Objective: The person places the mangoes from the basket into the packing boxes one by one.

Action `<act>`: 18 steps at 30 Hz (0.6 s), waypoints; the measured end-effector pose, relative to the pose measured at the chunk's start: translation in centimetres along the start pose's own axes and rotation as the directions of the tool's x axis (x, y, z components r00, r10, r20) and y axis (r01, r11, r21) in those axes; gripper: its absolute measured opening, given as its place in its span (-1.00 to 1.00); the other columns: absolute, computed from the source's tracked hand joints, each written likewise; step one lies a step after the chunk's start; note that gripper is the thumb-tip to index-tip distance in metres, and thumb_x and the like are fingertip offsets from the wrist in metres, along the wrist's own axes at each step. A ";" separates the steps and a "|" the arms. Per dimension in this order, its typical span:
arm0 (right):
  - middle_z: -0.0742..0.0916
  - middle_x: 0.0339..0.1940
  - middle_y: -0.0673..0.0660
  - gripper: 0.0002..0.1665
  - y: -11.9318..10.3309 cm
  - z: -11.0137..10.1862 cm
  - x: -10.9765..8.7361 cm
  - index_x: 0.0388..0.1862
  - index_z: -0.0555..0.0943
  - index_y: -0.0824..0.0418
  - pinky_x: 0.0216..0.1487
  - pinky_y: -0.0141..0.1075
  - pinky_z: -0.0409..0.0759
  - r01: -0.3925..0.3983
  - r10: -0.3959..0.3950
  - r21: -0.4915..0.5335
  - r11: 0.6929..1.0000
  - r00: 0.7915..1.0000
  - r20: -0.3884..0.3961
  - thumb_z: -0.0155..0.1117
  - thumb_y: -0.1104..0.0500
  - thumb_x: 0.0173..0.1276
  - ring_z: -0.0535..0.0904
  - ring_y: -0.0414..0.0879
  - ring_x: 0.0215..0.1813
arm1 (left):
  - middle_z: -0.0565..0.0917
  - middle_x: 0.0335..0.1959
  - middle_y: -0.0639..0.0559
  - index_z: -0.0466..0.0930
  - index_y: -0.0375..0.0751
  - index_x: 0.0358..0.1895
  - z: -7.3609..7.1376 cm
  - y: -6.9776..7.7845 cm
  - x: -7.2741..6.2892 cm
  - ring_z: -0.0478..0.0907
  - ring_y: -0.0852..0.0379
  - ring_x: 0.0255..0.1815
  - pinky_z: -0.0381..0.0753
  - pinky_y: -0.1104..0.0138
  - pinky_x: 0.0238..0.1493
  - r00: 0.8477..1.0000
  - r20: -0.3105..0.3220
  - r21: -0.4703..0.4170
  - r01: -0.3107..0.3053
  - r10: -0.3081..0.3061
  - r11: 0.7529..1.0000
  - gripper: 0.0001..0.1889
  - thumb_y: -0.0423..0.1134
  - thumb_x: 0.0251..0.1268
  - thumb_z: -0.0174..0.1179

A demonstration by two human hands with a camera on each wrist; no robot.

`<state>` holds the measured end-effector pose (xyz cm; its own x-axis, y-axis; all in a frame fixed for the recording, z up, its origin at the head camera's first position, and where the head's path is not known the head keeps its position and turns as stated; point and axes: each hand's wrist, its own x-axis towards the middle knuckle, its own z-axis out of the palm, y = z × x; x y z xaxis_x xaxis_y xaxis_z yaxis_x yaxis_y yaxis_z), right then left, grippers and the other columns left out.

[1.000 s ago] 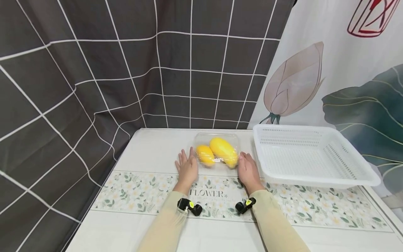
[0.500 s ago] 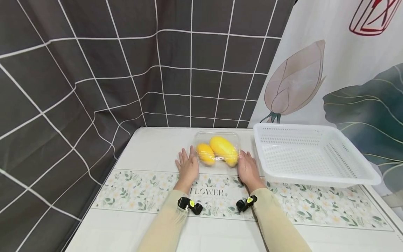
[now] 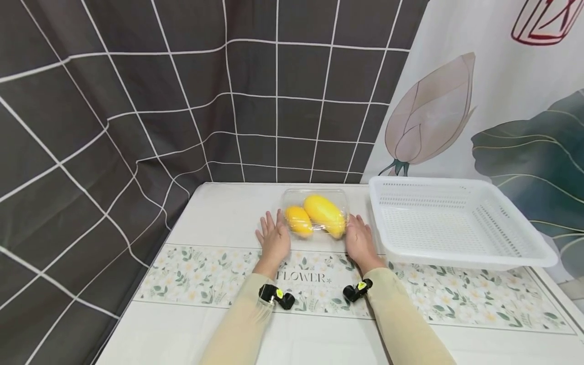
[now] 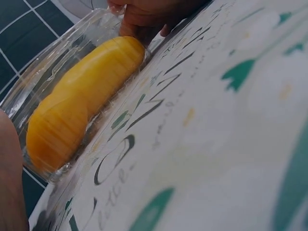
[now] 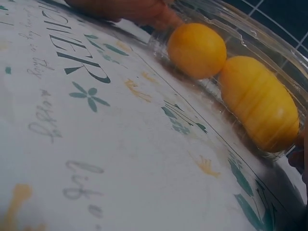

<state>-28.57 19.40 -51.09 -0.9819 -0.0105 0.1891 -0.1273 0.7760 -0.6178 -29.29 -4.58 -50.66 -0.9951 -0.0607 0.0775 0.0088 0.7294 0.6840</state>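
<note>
A clear plastic box [image 3: 292,198] lies on the table with two yellow mangoes inside, a smaller mango [image 3: 298,221] on the left and a larger mango [image 3: 325,214] on the right. My left hand [image 3: 276,240] is at the box's left side, fingers straight and spread, palm edge close against the plastic. Along the opposite side my right hand [image 3: 359,239] lies with extended fingers at the box wall. Both wrist views show the mangoes [image 4: 86,94] through the shiny plastic, with a hand at either end; in the right wrist view only a sliver of my right hand appears.
A white perforated plastic basket [image 3: 442,223] stands right of my right hand. The table wears a white cloth [image 3: 228,218] with a floral band lettered "FLOWER". Behind hang a dark grid-patterned curtain [image 3: 296,116] and, at the right, a white curtain with plant prints [image 3: 429,116].
The head view has tilted slightly, so everything sits a little higher in it. Both hands and the box of mangoes keep their places relative to each other.
</note>
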 end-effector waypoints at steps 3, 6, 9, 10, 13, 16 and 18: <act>0.29 0.58 0.36 -0.19 -0.1 0.0 0.0 0.60 0.12 0.37 0.62 0.20 -0.24 -0.016 0.016 0.000 1.000 1.000 0.008 -0.78 0.02 0.59 -0.05 0.29 0.64 | -0.25 0.66 -0.26 -0.08 -0.06 0.65 -0.2 0.2 0.0 -0.46 -0.24 0.65 -0.53 -0.23 0.54 1.000 0.006 -0.005 0.001 -0.001 1.000 -0.36 -0.09 0.59 -0.69; 0.28 0.58 0.37 -0.18 -0.2 -0.1 -0.1 0.60 0.10 0.39 0.62 0.20 -0.24 -0.016 0.016 0.004 1.000 1.000 0.002 -0.79 0.01 0.59 -0.05 0.29 0.64 | -0.26 0.66 -0.26 -0.08 -0.07 0.65 -0.3 0.2 0.0 -0.47 -0.24 0.65 -0.54 -0.22 0.54 1.000 0.005 -0.006 -0.004 0.004 1.000 -0.36 -0.10 0.58 -0.68; 0.26 0.59 0.36 -0.18 -0.4 0.0 -0.2 0.61 0.08 0.38 0.62 0.19 -0.25 -0.030 0.030 0.007 1.000 0.999 0.011 -0.80 0.00 0.58 -0.07 0.28 0.65 | -0.26 0.66 -0.27 -0.08 -0.08 0.65 -0.2 -0.1 0.0 -0.47 -0.25 0.65 -0.53 -0.23 0.54 1.000 -0.002 -0.002 -0.009 0.009 1.000 -0.36 -0.11 0.57 -0.67; 0.25 0.60 0.35 -0.18 -0.5 0.0 -0.2 0.61 0.08 0.37 0.62 0.18 -0.25 -0.037 0.037 0.010 0.999 0.999 0.016 -0.80 -0.01 0.58 -0.08 0.27 0.65 | -0.26 0.66 -0.27 -0.08 -0.09 0.65 -0.2 -0.2 0.0 -0.46 -0.25 0.65 -0.53 -0.24 0.54 1.000 -0.004 0.000 -0.008 0.008 1.000 -0.35 -0.12 0.56 -0.67; 0.25 0.61 0.32 -0.17 -0.6 0.1 -0.2 0.62 0.08 0.34 0.62 0.17 -0.26 -0.045 0.045 0.009 0.999 0.999 0.022 -0.81 -0.01 0.58 -0.09 0.27 0.65 | -0.27 0.66 -0.27 -0.07 -0.08 0.65 -0.2 -0.4 0.0 -0.46 -0.25 0.65 -0.54 -0.24 0.54 1.000 -0.007 -0.016 0.000 0.000 1.000 -0.35 -0.12 0.55 -0.66; 0.27 0.60 0.31 -0.18 -0.5 0.2 -0.2 0.62 0.10 0.31 0.62 0.17 -0.25 -0.040 0.040 0.007 0.999 0.999 0.015 -0.81 -0.01 0.58 -0.08 0.28 0.65 | -0.26 0.66 -0.28 -0.04 -0.06 0.65 -0.2 -0.5 -0.1 -0.45 -0.26 0.65 -0.54 -0.24 0.53 1.000 -0.018 -0.037 0.004 -0.004 0.999 -0.34 -0.10 0.54 -0.64; 0.28 0.59 0.32 -0.19 -0.4 0.3 -0.2 0.62 0.11 0.31 0.62 0.19 -0.23 -0.035 0.035 -0.002 0.999 0.999 0.007 -0.79 0.00 0.58 -0.06 0.29 0.64 | -0.24 0.66 -0.28 -0.02 -0.05 0.65 -0.1 -0.6 -0.2 -0.44 -0.27 0.65 -0.53 -0.25 0.53 1.000 -0.029 -0.042 0.008 -0.009 0.999 -0.34 -0.08 0.54 -0.64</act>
<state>-28.33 18.94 -51.09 -0.9867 0.0123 0.1619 -0.0925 0.7771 -0.6226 -29.11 -5.09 -51.04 -0.9919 -0.0871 0.0924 0.0052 0.6995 0.7146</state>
